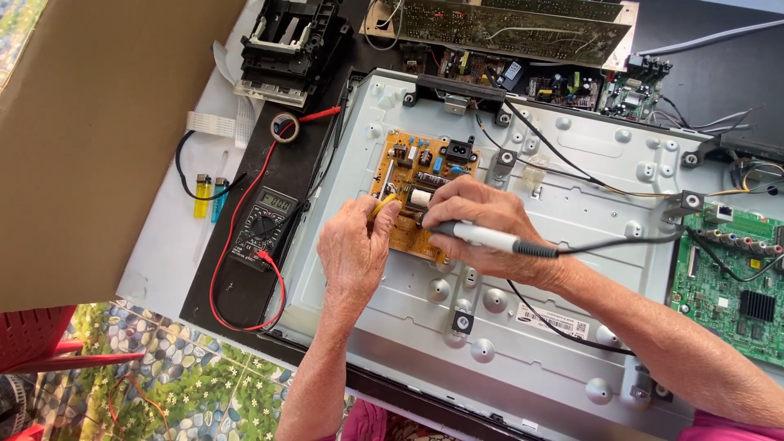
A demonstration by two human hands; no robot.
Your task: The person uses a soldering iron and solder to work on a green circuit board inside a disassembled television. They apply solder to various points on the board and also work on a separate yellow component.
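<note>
Both forearms come in from the near edge and meet over a small tan circuit board (pixel 412 192) that is mounted on the left part of a large grey metal back panel (pixel 572 269) lying flat on the bench (pixel 163 245).

The right hand (pixel 482 224) lies palm down over the board's near right corner, fingers curled around a grey pen-shaped tool (pixel 490 238) with a black cable leaving its right end. The tool lies nearly level, its tip aimed left at the board; the tip itself is hidden between the two hands. The right forearm runs off toward the near right corner of the view.

The left hand (pixel 355 249) is bent at the wrist, knuckles up, with thumb and fingers pinched on something thin and yellow (pixel 382 204) at the board's left edge; what exactly it is cannot be told. The left forearm rises almost straight from the near edge.

Left of the panel, a black multimeter (pixel 263 224) rests on a dark sheet, its red lead (pixel 224 237) looping around it. Farther left lie a yellow lighter (pixel 201 196) and a blue lighter (pixel 218 198) side by side. A roll of tape (pixel 285 126) sits just beyond the multimeter. A green circuit board (pixel 731 282) sits at the right edge of the panel, and more boards lie along the far side.
</note>
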